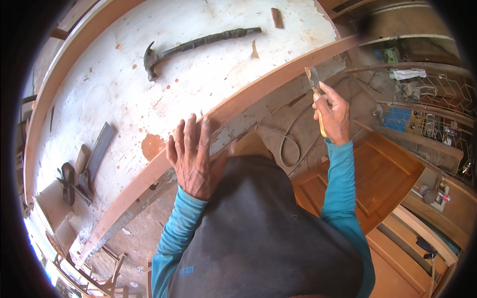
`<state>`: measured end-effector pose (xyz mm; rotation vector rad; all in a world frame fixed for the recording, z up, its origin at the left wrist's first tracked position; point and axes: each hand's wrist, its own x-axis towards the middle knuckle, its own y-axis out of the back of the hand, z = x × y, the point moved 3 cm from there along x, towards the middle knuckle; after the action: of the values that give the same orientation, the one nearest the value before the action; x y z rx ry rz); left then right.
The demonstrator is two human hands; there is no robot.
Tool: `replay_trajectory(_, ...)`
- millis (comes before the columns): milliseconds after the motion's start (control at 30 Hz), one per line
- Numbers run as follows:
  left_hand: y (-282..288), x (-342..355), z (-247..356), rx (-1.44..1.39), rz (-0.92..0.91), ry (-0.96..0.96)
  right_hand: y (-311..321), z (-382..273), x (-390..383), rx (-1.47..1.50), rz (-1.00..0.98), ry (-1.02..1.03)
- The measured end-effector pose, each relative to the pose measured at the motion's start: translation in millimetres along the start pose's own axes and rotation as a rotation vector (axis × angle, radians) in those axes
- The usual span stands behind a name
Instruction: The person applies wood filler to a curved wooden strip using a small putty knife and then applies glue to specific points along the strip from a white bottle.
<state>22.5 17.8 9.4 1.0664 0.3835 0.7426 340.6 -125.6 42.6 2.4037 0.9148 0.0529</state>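
Note:
My left hand [191,159] rests on a long wooden strip [276,83] along the bench's near edge, its fingers stretched out over the top, slightly apart. My right hand [330,111] grips the yellowish handle of a putty knife [313,77], blade pointing up, just beyond the strip at the right. A dark claw hammer [198,43] lies on the stained white bench top [114,69], with a small wood piece [277,17] above it. At the left end lie a saw-like metal blade [99,146] and some dark tools [68,181].
Another wooden rail [62,64] runs along the bench's far left side. Below right are a looped cable [290,154], panelled wooden doors [377,179] and a cluttered rack [412,114] of metal and plastic items. Wooden frames [109,273] stand at lower left.

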Motion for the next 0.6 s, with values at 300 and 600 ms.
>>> replay_trajectory(300, -3.5, 2.0, -0.8, 0.108, 0.066, 0.019, 38.9, 13.4, 55.9, -0.14, -0.074, 0.03)
replay_trajectory(600, -5.7, 5.0, 6.6, 0.074, 0.107, 0.099, 59.3, -2.8, 77.3, -0.353, -0.216, 0.009)
